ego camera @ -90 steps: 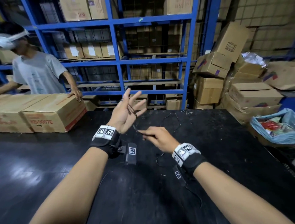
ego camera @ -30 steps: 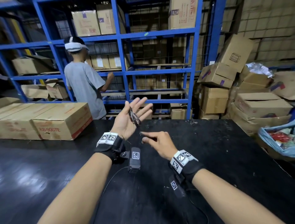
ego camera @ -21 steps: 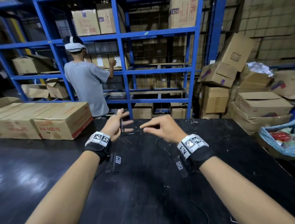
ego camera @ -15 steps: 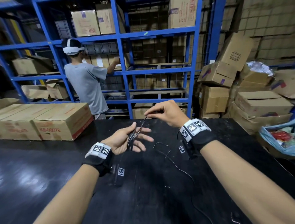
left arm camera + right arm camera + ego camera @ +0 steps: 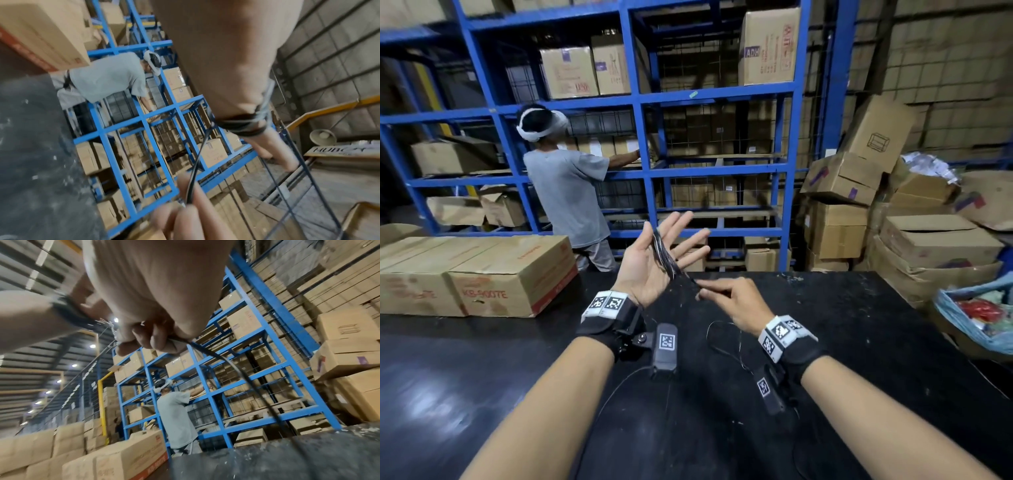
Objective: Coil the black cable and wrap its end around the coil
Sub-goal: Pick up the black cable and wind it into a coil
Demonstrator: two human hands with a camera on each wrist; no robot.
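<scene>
My left hand [image 5: 650,270] is raised palm up with its fingers straight and spread. The black cable is wound in several turns into a coil [image 5: 663,251] around those fingers; in the left wrist view the coil [image 5: 240,126] bands the fingers. Just to the right of the left palm's heel, my right hand [image 5: 729,301] pinches the cable's free run between thumb and fingers. In the right wrist view the cable [image 5: 236,368] trails down from that pinch. A loose length of cable [image 5: 717,342] lies on the black table [image 5: 876,342] under the right wrist.
A long cardboard box [image 5: 482,274] lies on the table at the left. Behind the table stand blue shelves [image 5: 647,171] where another person [image 5: 566,195] works. Stacked boxes [image 5: 859,205] and a blue bag [image 5: 976,318] crowd the right edge.
My right hand has come down from above and beyond the left hand to just below its palm, bringing the cable round. The left hand has risen and turned palm up with fingers spread.
</scene>
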